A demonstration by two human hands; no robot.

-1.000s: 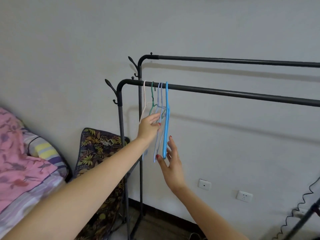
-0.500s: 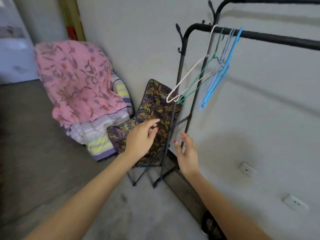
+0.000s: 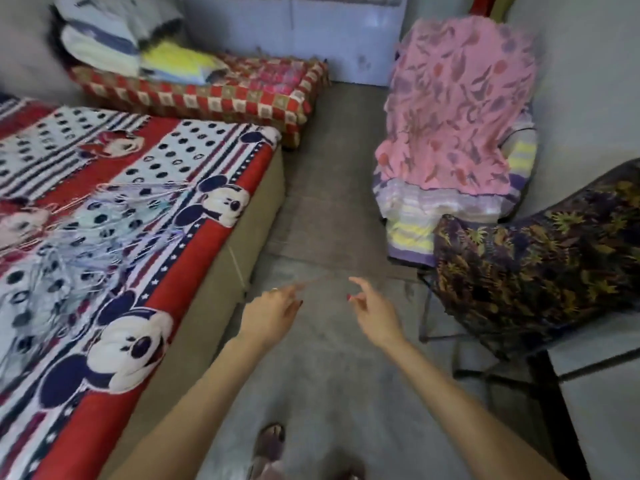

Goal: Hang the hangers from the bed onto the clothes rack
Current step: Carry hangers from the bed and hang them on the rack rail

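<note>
A blurred pile of thin pale hangers (image 3: 100, 220), white, blue and pink, lies on the bed (image 3: 214, 233) with its red, white and blue cartoon cover at the left. My left hand (image 3: 273, 310) hovers empty over the floor just right of the bed's edge, fingers loosely extended. My right hand (image 3: 374, 310) is beside it, also empty, index finger out. Only a dark leg of the clothes rack (image 3: 550, 386) shows at the lower right; its bars are out of view.
A folding chair with a dark floral cushion (image 3: 540, 265) stands at the right. Behind it a pink floral blanket (image 3: 453, 109) covers a stack of bedding. A red checked mattress (image 3: 214, 95) with pillows lies at the back. My sandalled foot (image 3: 270, 445) stands on the grey floor.
The view has swung from the rack and its hung hangers round to the bed. Both hands have dropped from the rack and now hang empty over the floor.
</note>
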